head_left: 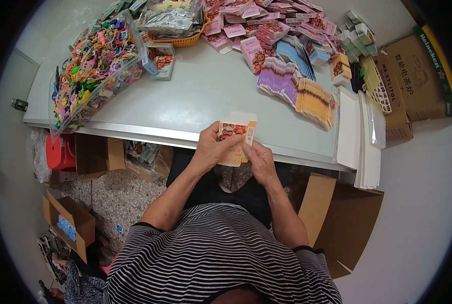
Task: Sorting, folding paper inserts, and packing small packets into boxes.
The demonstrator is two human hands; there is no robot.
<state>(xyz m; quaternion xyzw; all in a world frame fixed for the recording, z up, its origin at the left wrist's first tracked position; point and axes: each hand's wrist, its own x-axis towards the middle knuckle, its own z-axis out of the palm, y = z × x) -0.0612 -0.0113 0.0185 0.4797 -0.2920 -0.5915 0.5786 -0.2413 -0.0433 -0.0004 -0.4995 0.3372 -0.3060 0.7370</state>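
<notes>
Over the table's front edge I hold a small yellow-orange carton [230,155] printed with red figures, its pale end flap standing up at the far side. My left hand [210,148] grips its left side, the thumb lying across the printed face. On the right side, my right hand [261,161] pinches the carton's edge between thumb and fingers. Whether the carton is fully folded out I cannot tell. Farther right on the table lie a fanned stack of flat yellow cartons [314,103] and a stack of purple ones [279,78].
A clear bag of colourful small toys [99,66] stands at the left. Behind are a yellow basket [183,39] of silvery packets and a heap of pink boxes [254,53]. An open cardboard box [352,218] sits right of my lap; a red stool [60,152] stands under the table.
</notes>
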